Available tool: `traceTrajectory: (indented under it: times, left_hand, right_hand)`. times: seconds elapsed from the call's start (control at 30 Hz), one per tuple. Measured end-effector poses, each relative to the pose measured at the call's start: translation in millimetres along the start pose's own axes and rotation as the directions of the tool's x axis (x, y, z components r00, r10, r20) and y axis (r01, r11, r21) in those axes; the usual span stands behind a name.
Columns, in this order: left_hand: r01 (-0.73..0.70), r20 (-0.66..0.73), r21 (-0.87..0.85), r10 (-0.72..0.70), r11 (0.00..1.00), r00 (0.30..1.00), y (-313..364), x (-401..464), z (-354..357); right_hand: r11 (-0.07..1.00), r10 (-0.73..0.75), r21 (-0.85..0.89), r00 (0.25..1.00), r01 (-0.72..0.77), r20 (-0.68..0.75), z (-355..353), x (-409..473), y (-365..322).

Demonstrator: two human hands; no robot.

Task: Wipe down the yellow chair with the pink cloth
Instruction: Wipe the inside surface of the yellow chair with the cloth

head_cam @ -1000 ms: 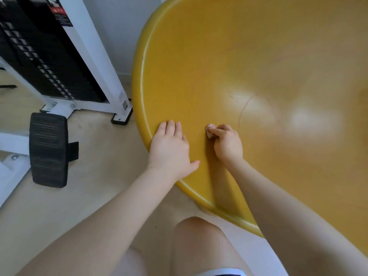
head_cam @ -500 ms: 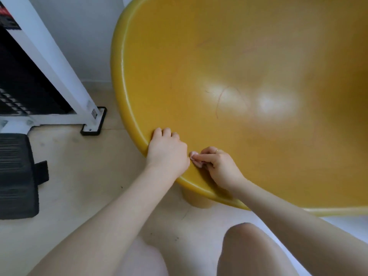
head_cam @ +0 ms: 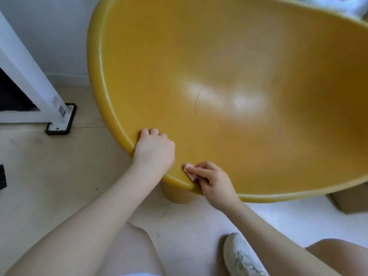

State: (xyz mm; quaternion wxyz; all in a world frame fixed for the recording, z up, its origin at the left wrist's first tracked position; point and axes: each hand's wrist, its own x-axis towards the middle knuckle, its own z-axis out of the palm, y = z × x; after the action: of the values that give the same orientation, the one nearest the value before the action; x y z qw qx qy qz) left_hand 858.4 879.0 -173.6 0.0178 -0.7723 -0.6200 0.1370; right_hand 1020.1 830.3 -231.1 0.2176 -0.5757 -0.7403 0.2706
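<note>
A pale floor (head_cam: 49, 176) lies under the yellow chair (head_cam: 219, 66). At seven o'clock on its rim, the left hand (head_cam: 154, 150) curls over the edge, holding it; the right hand (head_cam: 216, 181), fingers pinching a small pink cloth (head_cam: 188, 169), rubs just beside it. So small a wad could slip from the pinch and likely misses the faint hairline marks mid-seat.

Left hand (head_cam: 154, 149) palm down, fingers curled forward, forearm extended. Right hand (head_cam: 214, 181) closed in a pinch, index finger (head_cam: 197, 170) stretched leftward, wrist bent. Both forearms bare.
</note>
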Motion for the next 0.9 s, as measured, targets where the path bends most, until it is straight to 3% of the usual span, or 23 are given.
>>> traceTrajectory:
  times: [0.17, 0.4, 0.5, 0.67, 0.9]
  left_hand:
    - [0.012, 0.077, -0.010, -0.011, 1.000, 0.997, 10.3, 6.0, 5.2]
    - [0.011, 0.080, 0.014, -0.013, 1.000, 0.997, 10.1, 8.5, 8.7]
    - [0.010, 0.070, -0.011, -0.009, 1.000, 0.998, 10.6, 5.9, 7.7]
    - [0.019, 0.106, 0.011, -0.020, 1.000, 0.994, 14.2, 4.8, 5.8]
    - [0.031, 0.239, -0.001, -0.030, 1.000, 0.971, 43.1, 21.4, 8.0]
  right_hand:
    - [0.999, -0.027, -0.047, 0.999, 0.025, -0.024, 13.1, 43.6, 25.8]
    - [0.977, 0.090, -0.189, 0.995, -0.098, -0.050, 4.8, 108.8, 55.6]
    - [0.982, 0.021, -0.190, 1.000, -0.016, 0.020, -0.3, 84.5, 49.3]
    - [0.976, -0.166, -0.084, 0.938, 0.200, 0.304, -35.2, 28.4, 40.4]
    - [0.973, -0.209, -0.046, 0.950, 0.225, 0.233, -26.5, 35.5, 63.8]
